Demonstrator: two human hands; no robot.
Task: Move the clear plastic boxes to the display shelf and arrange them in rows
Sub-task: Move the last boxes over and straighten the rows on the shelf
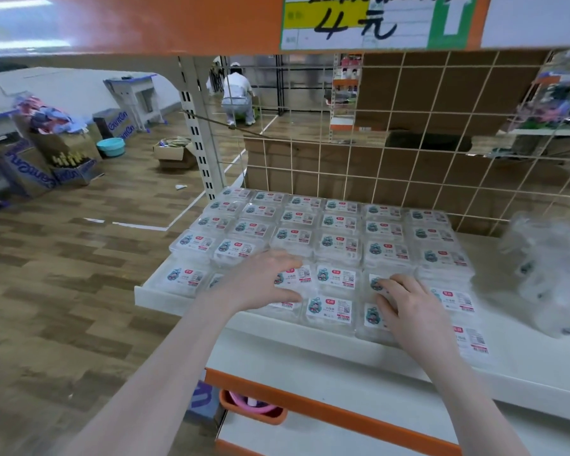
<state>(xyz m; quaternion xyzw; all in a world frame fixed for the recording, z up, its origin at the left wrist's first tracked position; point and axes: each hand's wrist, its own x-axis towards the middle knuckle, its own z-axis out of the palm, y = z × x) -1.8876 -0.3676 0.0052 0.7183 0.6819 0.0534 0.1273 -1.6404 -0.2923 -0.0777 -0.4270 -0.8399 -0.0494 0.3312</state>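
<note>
Two bare forearms enter from the lower edge of the frame, one from the lower left and one from the lower right, each ending in an uncovered hand near the centre. Left hand (260,284): no glove, ring, or bracelet visible; the wrist carries no watch or band. Right hand (408,307): likewise ungloved, with no ring or wristwear visible; short, unpainted fingernails show on the fingertips. No sleeve or cuff shows on either forearm within the frame. The lower left forearm is softened by motion blur toward the frame edge.
</note>
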